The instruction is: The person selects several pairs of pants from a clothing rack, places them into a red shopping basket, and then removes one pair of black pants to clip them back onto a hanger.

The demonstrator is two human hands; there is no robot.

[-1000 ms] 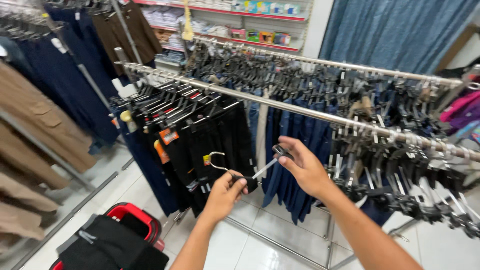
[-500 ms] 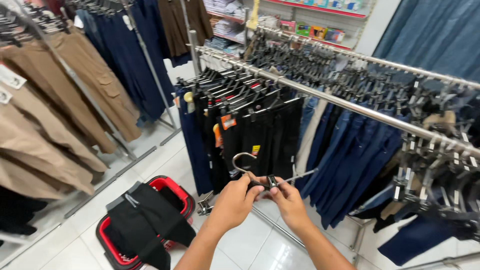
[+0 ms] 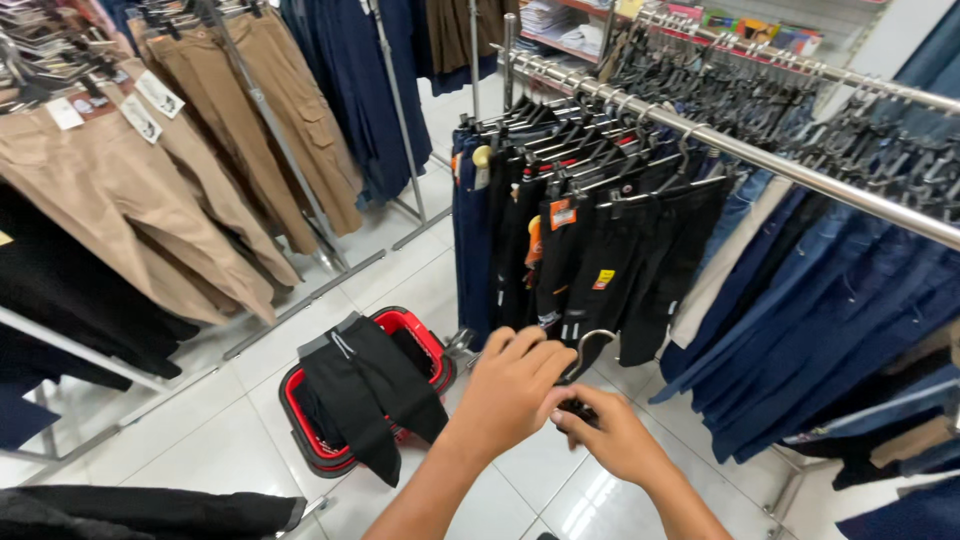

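Two hands meet low in the head view, over the white tiled floor [image 3: 250, 440] — both grasping one clip hanger [image 3: 585, 352]. The left hand [image 3: 515, 385] curls its fingers around the metal hook; the right hand [image 3: 610, 435] pinches the dark bar just below it. One red basket [image 3: 410, 330] stands on the floor just left of them, black trousers [image 3: 370, 385] draped over its rim. One chrome rail [image 3: 760, 160] of dark trousers runs behind.
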